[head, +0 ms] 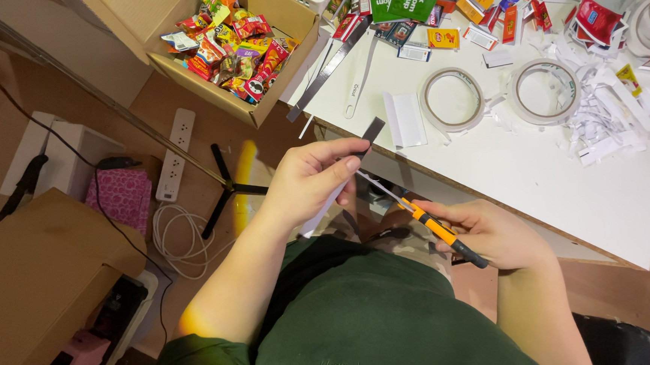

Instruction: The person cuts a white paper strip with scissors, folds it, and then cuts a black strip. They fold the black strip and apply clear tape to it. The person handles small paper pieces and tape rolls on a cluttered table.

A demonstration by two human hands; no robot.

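Pinching a thin strip (338,180), dark at its upper end and white below, the left hand (311,180) holds it above the lap with fingers clamped on it; the right hand (489,232) grips an orange utility knife (427,221), blade tip touching the strip; beyond, a white table (535,177) carries two tape rolls (451,98) and paper scraps (606,113).
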